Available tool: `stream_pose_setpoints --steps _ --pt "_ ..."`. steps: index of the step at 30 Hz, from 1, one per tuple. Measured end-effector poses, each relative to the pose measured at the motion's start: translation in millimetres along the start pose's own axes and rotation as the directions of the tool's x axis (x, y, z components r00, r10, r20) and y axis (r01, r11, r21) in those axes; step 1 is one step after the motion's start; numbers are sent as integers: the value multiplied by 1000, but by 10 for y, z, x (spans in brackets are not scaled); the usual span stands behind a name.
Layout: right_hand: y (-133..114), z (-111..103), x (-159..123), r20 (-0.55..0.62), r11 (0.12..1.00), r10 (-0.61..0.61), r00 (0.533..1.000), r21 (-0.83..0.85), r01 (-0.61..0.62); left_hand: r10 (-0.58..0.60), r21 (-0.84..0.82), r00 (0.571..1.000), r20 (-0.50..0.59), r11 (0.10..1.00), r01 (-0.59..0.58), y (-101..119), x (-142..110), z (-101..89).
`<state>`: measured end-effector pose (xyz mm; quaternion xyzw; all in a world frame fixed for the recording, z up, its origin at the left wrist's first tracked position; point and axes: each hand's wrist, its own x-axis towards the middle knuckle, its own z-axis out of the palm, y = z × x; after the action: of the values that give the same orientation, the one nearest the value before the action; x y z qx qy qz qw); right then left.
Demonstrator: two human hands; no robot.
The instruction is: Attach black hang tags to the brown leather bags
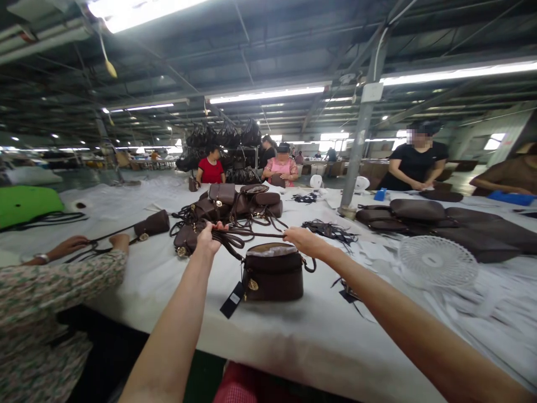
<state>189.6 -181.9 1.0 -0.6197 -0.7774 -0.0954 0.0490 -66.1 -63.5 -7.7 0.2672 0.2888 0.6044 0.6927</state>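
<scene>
A small dark brown handbag (274,280) stands upright on the white-covered table in front of me, its top open with pale wrapping inside. A gold charm and a black hang tag (232,300) hang at its left side. My left hand (208,239) is closed around the bag's brown strap (251,233), which is gathered in loops there. Above the bag's right side, my right hand (304,239) pinches the same strap, held taut between both hands. Just behind my left hand lies a pile of similar brown bags (222,204).
A co-worker in a floral sleeve (62,285) handles another brown bag (151,223) at the left. Black tags with cords (331,230) lie beyond my right hand. To the right are a white fan (436,262), stacked brown bags (444,221) and a metal post (356,151). More people work across the table.
</scene>
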Motion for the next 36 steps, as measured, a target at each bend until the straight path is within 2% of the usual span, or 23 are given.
stream_pose_setpoints --steps 3,6,9,11,13,16,18,20,22,24,25,27,30,33,36 --pt "-10 -84 -20 -45 998 12 999 -64 -15 39 160 979 202 985 -72 -111 -72 109" --pt "-169 -220 66 -89 992 21 996 -122 -32 -60 402 888 456 904 -146 -286 -210 326" --pt "-283 -349 154 -166 989 45 985 -129 -67 -190 540 813 550 824 -173 -403 -339 491" --pt "-307 -409 184 -194 987 44 980 -141 -72 -261 563 773 578 813 -146 -432 -396 537" --pt "-314 -443 193 -166 984 -4 986 -174 -26 -310 564 749 585 820 -101 -429 -422 548" --pt "-334 -463 187 -144 982 -45 989 -187 18 -340 593 757 558 802 -78 -389 -412 545" --pt "-364 -472 179 -223 984 -13 975 -178 -28 -374 654 759 533 751 -89 -355 -393 553" --pt "-400 -488 177 -301 976 -18 953 -213 -49 -437 719 735 519 688 -99 -328 -381 575" --pt "-430 -509 185 -279 952 -128 952 -305 39 -524 784 691 498 612 -102 -313 -382 605" --pt "-435 -528 207 -158 912 -246 956 -372 173 -594 835 648 477 536 -123 -302 -385 629" --pt "-422 -535 221 -93 897 -276 957 -383 222 -602 845 638 481 513 -153 -295 -383 633" --pt "-366 -543 247 -16 891 -272 962 -382 246 -549 821 639 539 511 -255 -277 -367 612" --pt "-239 -531 263 -21 895 -232 973 -396 204 -425 744 639 641 548 -382 -271 -318 513" --pt "-114 -477 272 -45 907 -205 978 -384 173 -415 740 661 626 583 -335 -349 -282 388" --pt "78 -384 274 -45 941 -224 973 -269 204 -412 739 684 602 611 -283 -493 -291 310"
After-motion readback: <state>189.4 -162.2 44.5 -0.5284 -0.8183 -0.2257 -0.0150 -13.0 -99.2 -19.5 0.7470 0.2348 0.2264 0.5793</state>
